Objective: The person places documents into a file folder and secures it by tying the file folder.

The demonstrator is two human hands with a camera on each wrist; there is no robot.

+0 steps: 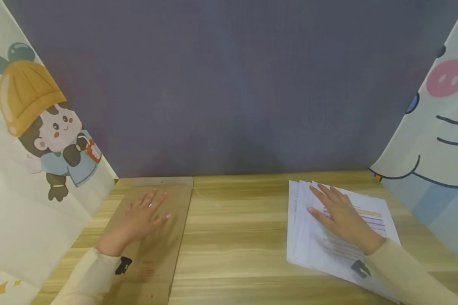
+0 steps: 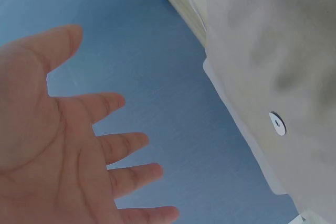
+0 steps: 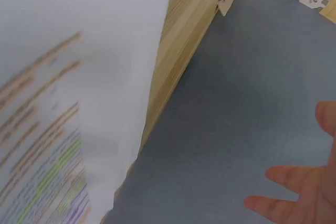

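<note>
A brown kraft-paper document envelope lies at the left of the table, its flap at the far end. Its white round button shows in the left wrist view. Over the envelope my left hand is spread, fingers straight, apparently hovering and holding nothing. To the right lies a fanned stack of white printed papers, with coloured highlighted lines on the top sheet. My right hand is above that stack, its fingers extended and nothing in them. Both palms face down.
The wooden table runs between the envelope and the papers. A thin white string trails from the envelope's flap. A dark grey-blue panel stands behind the table, and cartoon-printed curtains hang at both sides.
</note>
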